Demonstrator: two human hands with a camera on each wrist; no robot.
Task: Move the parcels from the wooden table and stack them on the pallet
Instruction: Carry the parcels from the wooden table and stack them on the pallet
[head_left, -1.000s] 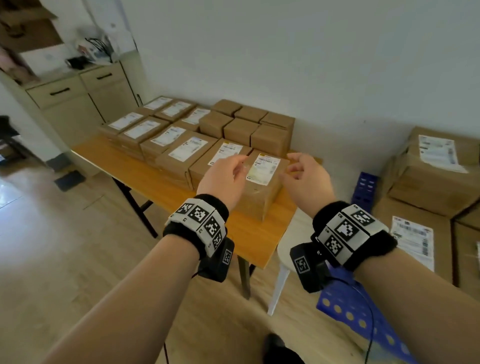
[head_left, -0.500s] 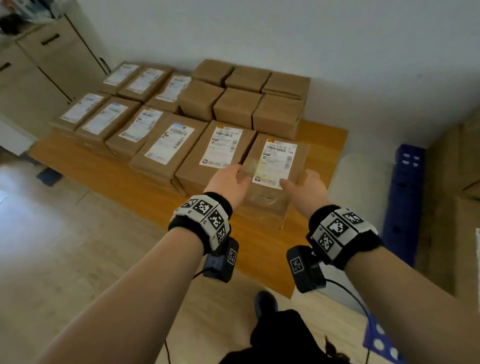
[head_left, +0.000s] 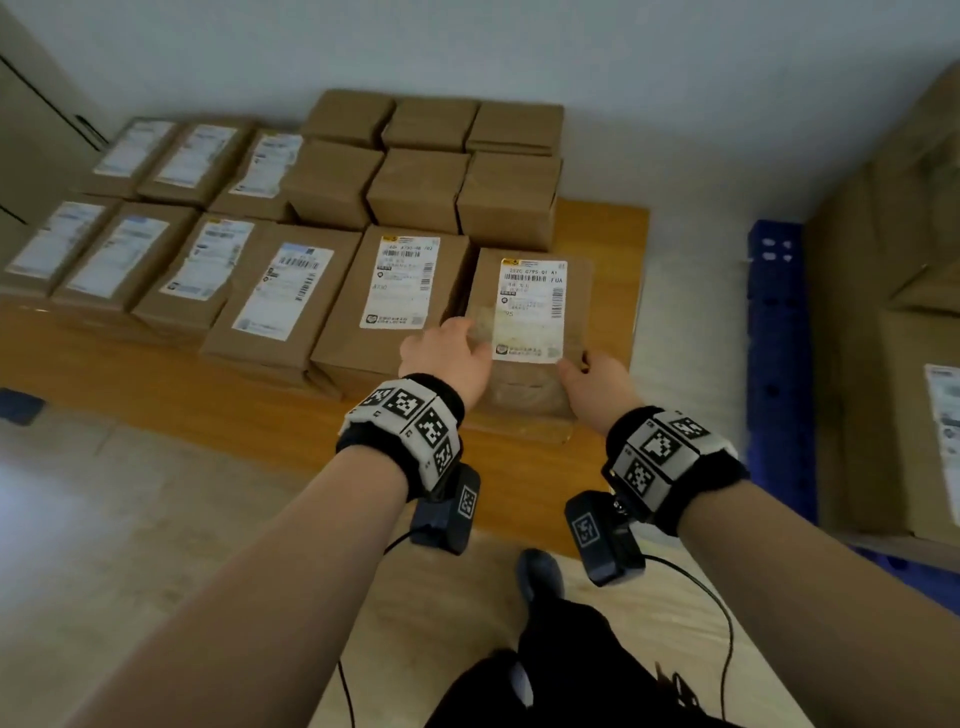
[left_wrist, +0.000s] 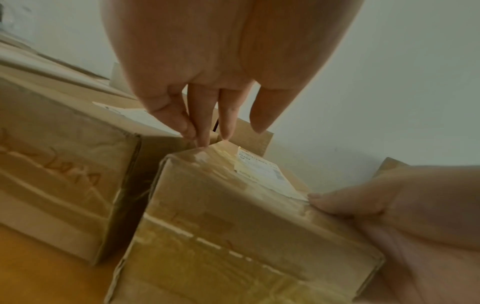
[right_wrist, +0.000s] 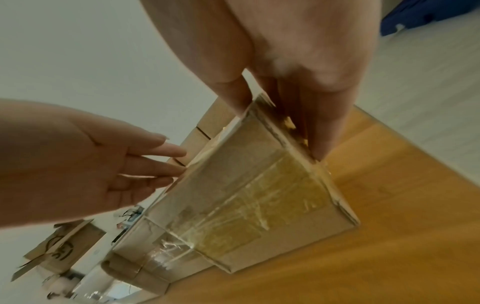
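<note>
Centre of frame: left hand (head_left: 451, 357) and right hand (head_left: 597, 375), fingers (left_wrist: 200, 131) extended, flank the rightmost labelled parcel (head_left: 530, 332) on the wooden surface (head_left: 597, 228).

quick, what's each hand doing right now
Left hand: open, straight fingers touching the parcel's left edge.
Right hand: open, fingers flat against its right side.

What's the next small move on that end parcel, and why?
Probably close both hands on the end parcel and lift. The left hand touches its left top edge with straight fingers, the right hand lies along its right side, and it still sits on the wooden table.
</note>
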